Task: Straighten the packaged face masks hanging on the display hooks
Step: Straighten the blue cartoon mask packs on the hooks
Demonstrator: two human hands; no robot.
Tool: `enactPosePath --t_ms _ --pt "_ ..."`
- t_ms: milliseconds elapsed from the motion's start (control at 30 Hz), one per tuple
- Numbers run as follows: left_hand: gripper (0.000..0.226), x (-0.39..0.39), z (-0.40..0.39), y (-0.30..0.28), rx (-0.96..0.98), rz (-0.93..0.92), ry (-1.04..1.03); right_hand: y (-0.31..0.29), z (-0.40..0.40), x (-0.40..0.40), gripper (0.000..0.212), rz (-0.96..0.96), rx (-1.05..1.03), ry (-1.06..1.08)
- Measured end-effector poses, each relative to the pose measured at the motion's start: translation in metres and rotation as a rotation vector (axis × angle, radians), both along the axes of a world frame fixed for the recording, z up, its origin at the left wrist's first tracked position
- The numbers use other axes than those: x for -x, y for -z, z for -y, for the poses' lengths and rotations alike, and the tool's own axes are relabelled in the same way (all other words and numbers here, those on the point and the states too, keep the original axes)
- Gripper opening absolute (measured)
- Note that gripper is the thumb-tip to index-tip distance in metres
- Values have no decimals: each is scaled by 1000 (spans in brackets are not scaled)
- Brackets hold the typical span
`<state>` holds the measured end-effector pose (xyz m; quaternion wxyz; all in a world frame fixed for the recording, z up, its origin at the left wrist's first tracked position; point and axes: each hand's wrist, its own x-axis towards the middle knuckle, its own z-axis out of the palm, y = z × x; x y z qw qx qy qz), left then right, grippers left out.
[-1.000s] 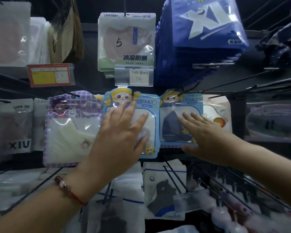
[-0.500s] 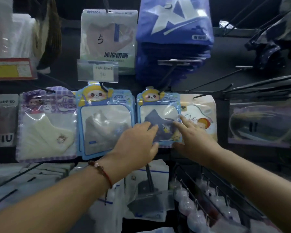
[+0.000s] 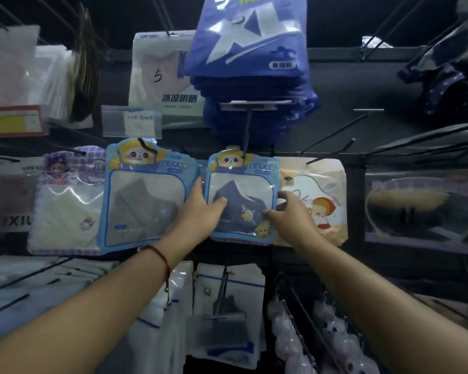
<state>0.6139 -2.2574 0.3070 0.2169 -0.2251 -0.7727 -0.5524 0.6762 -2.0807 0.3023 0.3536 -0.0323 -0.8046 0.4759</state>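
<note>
While your left hand (image 3: 200, 211) pinches the left edge of the navy mask pack (image 3: 242, 198) and your right hand (image 3: 289, 211) grips its right edge, level it gently on its hook (image 3: 246, 130), between its neighbours, without tugging downward.

Dim light is leaving the backboard nearly black. Glare is streaking across the plastic mask packets (image 3: 242, 197). Wide-angle distortion is bending the edges, and the forearms and lower packets are looking soft and blurred.
</note>
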Motion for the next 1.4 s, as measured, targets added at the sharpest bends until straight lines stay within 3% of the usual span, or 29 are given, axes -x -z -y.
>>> enactPosePath --t_ms 133,300,500,633,800,933,1067,1133,1300,1400 --pt "52 -6 3 -2 -92 30 16 -4 -8 -7 25 17 168 -123" --pt "10 -7 8 -3 -226 108 104 -14 -13 -23 7 -6 155 -109" --pt "11 -19 15 -6 -377 239 287 -22 -15 -43 5 -53 244 -167" --pt "14 -37 21 -17 -516 373 419 -30 -11 -57 12 33 425 -283" --pt "43 -51 33 -28 -569 386 517 -39 5 -75 11 48 579 -404" --pt "47 -60 41 -33 -527 309 517 -44 19 -89 23 -31 501 -472" --pt "11 -67 54 -33 -422 240 570 -40 31 -101 7 -200 359 -437" --pt "17 -67 61 -30 -364 208 601 -33 36 -106 2 -244 303 -465" --pt "23 -58 84 -21 -223 146 675 -13 46 -115 30 -336 204 -542" --pt "27 -47 97 -23 -82 97 753 -6 51 -120 34 -301 235 -534"
